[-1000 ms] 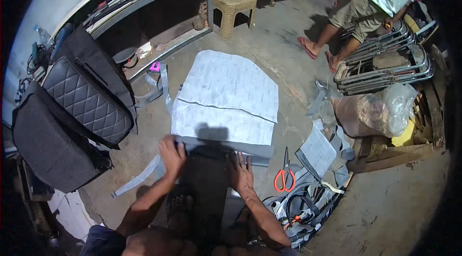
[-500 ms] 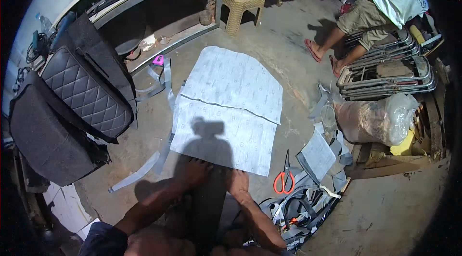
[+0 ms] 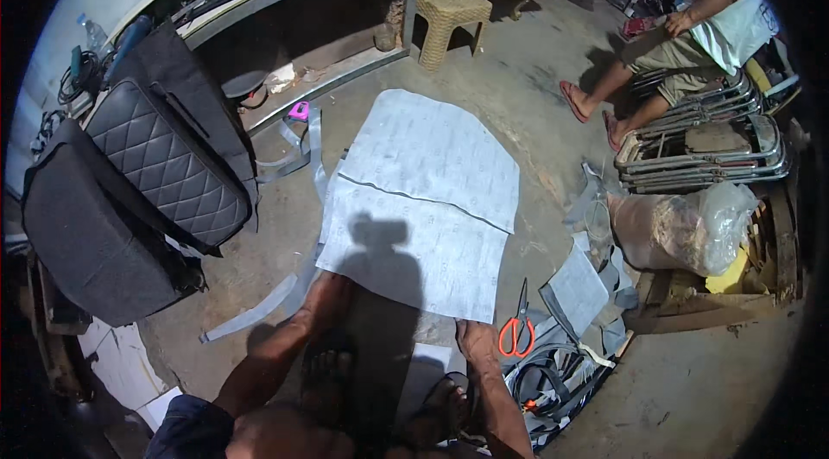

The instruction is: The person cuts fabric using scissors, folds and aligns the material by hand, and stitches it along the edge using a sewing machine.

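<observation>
Two pale grey-white sheets of fabric-like material (image 3: 432, 144) lie flat on the floor, parted by a dark wavy line. At the near sheet's (image 3: 466, 260) left corner is my left hand (image 3: 332, 288), in shadow, its fingers hidden at the edge. My right hand (image 3: 477, 340) is closed on the same sheet's near right corner. The shadow of my head falls across the near sheet. Just right of my right hand lie scissors (image 3: 516, 334) with orange handles, blades pointing away from me. My feet are below the sheet, between my forearms.
Black quilted seat covers (image 3: 168, 165) lean at the left. Cut strips (image 3: 255, 308) and a pink tape measure (image 3: 299, 111) lie nearby. Scraps (image 3: 577, 286) are heaped at the right. Beyond are folded metal chairs (image 3: 699, 152), a stuffed plastic bag (image 3: 691, 226), a woven-pattern stool (image 3: 449, 14) and a seated person (image 3: 682, 53).
My hands have moved apart, from the middle of the near edge to its two corners. The view has shifted slightly. The seated person's arm has come down toward the lap.
</observation>
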`<state>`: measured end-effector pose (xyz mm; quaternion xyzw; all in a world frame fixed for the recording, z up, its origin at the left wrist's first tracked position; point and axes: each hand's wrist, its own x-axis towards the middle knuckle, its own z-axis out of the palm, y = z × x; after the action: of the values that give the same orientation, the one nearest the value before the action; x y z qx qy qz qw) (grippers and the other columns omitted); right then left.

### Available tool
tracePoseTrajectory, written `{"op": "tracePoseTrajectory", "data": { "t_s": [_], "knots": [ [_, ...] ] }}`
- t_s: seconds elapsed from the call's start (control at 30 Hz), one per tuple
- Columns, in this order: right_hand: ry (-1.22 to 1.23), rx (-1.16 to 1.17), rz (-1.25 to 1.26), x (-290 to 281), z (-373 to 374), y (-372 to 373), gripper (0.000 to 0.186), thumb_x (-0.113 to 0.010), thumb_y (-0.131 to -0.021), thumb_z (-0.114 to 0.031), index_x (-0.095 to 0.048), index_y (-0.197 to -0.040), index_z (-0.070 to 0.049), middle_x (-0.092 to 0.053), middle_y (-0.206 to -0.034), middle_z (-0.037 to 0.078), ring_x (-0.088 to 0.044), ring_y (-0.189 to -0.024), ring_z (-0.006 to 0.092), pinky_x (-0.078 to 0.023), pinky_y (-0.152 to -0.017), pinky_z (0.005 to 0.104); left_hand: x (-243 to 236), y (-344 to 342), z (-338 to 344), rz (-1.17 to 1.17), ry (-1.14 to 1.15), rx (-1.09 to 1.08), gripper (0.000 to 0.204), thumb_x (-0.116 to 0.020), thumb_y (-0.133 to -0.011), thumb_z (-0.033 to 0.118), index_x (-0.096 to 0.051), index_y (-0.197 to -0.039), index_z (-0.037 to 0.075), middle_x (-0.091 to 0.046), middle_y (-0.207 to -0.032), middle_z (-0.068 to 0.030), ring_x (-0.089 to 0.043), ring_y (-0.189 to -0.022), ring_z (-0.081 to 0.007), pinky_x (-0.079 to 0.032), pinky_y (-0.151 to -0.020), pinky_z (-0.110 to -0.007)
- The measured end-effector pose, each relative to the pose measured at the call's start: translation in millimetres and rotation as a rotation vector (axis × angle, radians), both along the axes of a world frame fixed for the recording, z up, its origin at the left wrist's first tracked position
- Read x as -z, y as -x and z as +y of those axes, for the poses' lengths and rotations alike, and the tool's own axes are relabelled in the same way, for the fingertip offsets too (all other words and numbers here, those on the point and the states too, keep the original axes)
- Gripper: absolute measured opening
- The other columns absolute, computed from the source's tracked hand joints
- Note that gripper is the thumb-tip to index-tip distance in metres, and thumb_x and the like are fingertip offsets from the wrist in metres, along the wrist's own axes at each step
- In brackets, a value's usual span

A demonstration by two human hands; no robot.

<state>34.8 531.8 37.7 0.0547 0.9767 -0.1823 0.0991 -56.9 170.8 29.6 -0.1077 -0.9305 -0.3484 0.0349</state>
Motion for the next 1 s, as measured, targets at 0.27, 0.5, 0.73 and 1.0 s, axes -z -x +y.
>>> {"op": "tracePoseTrajectory", "data": {
  "t_s": [0.27, 0.5, 0.73, 1.0],
  "knots": [
    [0.212, 0.406, -0.05, -63, 4, 18, 0.052, -0.062, -0.089, -0.008, -0.048, -0.138, -0.004, -0.067, -0.109, 0.03, -0.064, -0.098, 0.0472, -0.052, -0.079, 0.0521, -14, 35, -11, 0.193, -0.152, -0.062, 0.075, -0.068, -0.076, -0.011, -0.04, -0.143, 0.006, -0.038, -0.142, -0.0272, -0.053, -0.118, -0.0439, -0.045, -0.102, -0.049],
    [0.446, 0.323, 0.158, -53, 37, 27, 0.033, -0.066, -0.095, -0.034, -0.072, -0.108, -0.004, -0.071, -0.085, 0.019, -0.07, -0.083, 0.0359, -0.053, -0.075, 0.0406, -22, 56, -36, -0.025, -0.117, 0.038, 0.023, -0.076, -0.072, 0.0, -0.075, -0.095, 0.003, -0.06, -0.121, -0.0178, -0.061, -0.118, -0.0346, -0.049, -0.1, -0.041],
    [0.263, 0.388, -0.028, -43, 62, 63, 0.054, -0.062, -0.091, -0.056, -0.071, -0.098, -0.003, -0.069, -0.087, 0.026, -0.067, -0.088, 0.0452, -0.051, -0.076, 0.0503, 3, 77, -48, -0.345, -0.264, -0.211, 0.016, -0.075, -0.087, 0.013, -0.07, -0.082, -0.001, -0.064, -0.087, -0.0062, -0.06, -0.085, -0.0191, -0.048, -0.076, -0.036],
    [0.2, 0.317, 0.194, -49, 34, 42, 0.04, -0.066, -0.093, -0.042, -0.068, -0.092, -0.002, -0.067, -0.08, 0.025, -0.066, -0.079, 0.0459, -0.051, -0.068, 0.0503, -5, 62, -38, -0.263, -0.477, -0.322, 0.022, -0.074, -0.082, 0.012, -0.062, -0.072, -0.003, -0.055, -0.083, -0.0065, -0.055, -0.079, -0.0181, -0.044, -0.073, -0.034]
  ]
}}
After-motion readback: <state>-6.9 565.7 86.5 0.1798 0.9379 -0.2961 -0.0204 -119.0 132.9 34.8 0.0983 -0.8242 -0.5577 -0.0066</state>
